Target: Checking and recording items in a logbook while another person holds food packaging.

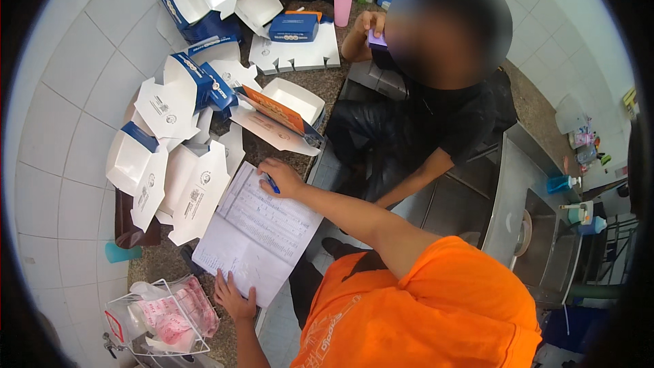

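My right hand (285, 180) holds a blue pen (272, 185) over the upper part of an open sheet of paper (262, 228) at the counter's edge. Printed lines and some handwriting cover the paper, which has a fold across its middle. My left hand (235, 296) lies on the paper's lower edge with its fingers spread. Beyond the paper is a pile of white and blue folded food boxes (197, 187), some open. An orange-sided box (276, 112) leans close to my right hand.
A wire basket (160, 317) with pink-printed papers stands beside my left forearm. Across from me sits a person in black (443, 116), holding a small purple object (377, 39) up. A pink cup (343, 8) stands at the back; a metal sink (545, 245) lies to the right.
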### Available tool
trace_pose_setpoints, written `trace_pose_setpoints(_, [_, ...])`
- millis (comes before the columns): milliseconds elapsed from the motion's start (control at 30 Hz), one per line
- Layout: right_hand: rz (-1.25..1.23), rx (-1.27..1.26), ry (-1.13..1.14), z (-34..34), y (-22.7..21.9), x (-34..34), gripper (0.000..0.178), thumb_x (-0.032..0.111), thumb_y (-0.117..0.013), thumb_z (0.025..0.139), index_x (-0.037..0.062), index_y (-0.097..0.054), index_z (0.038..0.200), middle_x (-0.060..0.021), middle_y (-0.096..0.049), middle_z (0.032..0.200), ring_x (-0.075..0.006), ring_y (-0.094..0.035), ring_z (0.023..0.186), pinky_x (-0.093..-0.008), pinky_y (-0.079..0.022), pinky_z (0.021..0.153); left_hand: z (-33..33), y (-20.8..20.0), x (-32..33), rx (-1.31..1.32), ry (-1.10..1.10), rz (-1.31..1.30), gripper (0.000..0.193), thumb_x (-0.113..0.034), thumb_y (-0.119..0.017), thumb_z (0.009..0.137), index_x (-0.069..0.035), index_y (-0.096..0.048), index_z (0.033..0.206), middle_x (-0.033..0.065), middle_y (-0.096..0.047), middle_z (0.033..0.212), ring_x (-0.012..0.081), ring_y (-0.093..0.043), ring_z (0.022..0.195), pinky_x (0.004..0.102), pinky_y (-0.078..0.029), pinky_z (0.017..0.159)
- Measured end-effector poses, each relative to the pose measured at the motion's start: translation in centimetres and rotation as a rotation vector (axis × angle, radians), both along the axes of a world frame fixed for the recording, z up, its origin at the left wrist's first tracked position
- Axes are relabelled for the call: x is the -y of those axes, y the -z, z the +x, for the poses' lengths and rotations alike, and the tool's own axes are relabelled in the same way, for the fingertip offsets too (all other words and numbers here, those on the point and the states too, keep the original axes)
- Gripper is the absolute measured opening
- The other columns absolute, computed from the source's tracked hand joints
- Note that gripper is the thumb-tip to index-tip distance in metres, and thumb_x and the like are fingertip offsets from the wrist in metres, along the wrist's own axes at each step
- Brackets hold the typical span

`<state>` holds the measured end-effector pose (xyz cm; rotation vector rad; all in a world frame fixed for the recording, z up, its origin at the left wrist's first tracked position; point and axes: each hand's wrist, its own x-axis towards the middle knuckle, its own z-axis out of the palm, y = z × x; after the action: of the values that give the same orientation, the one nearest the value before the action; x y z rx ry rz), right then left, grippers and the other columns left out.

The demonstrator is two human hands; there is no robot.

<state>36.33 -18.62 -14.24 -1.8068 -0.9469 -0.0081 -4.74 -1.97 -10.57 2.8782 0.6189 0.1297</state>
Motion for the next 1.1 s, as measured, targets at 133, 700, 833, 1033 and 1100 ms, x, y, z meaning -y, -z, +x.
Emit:
trace_pose_setpoints(133, [-0.041,0.002,-0.001,-0.1,-0.6,-0.1,0.027,0.017,-0.075,0.087,0.0081,-0.061,0.109,-0.0174,-0.062,0.106,-0.0404,-0.064,0.104,-0.0491,-0.053,0.09,-0.3,0.5,-0.5,0.027,0.016,0.006,0.088,-0.05,-0.074,0.081,-0.004,-0.05,0.152,0.0224,-0.035,0.171,0.0478,-0.034,0.152,0.0661,-0.021,0.12])
trace_pose_setpoints(700, [-0.098,0.003,0.013,-0.3,-0.6,0.2,0.033,0.025,-0.079,0.083,0.0098,-0.063,0.107,-0.0168,-0.062,0.109,-0.0415,-0.064,0.106,-0.0495,-0.053,0.093,-0.1,1.9,0.3,0.093,-0.091,-0.064,0.082,-0.044,-0.076,0.082,-0.002,-0.053,0.149,0.0221,-0.038,0.17,0.0454,-0.034,0.153,0.0668,-0.018,0.121])
trace_pose_setpoints(833, [-0.053,0.118,-0.02,0.0,1.0,-0.9,0.031,0.026,-0.078,0.081,0.0071,-0.066,0.103,-0.0193,-0.067,0.106,-0.0427,-0.065,0.105,-0.0523,-0.053,0.095,-0.5,2.3,1.3,0.104,-0.119,0.009,0.077,-0.044,-0.074,0.085,-0.003,-0.055,0.147,0.0232,-0.039,0.169,0.0441,-0.037,0.153,0.0661,-0.022,0.119])
trace_pose_setpoints(1033, [-0.046,0.18,-0.016,2.0,-0.5,0.0,0.027,0.015,-0.079,0.081,0.0048,-0.067,0.102,-0.0164,-0.067,0.1,-0.0363,-0.066,0.094,-0.0445,-0.054,0.086,2.1,0.6,1.6,0.14,-0.168,-0.041,0.073,-0.047,-0.076,0.086,-0.01,-0.059,0.145,0.0173,-0.042,0.167,0.0409,-0.04,0.15,0.063,-0.026,0.119])
trace_pose_setpoints(1100, [-0.084,0.179,-0.042,1.7,-1.1,0.1,0.025,0.014,-0.078,0.082,0.005,-0.066,0.102,-0.0166,-0.067,0.101,-0.036,-0.067,0.094,-0.0442,-0.054,0.086,1.7,0.2,1.8,0.119,-0.219,-0.065,0.073,-0.048,-0.077,0.085,-0.011,-0.059,0.145,0.0163,-0.041,0.168,0.0395,-0.039,0.151,0.0618,-0.023,0.12])
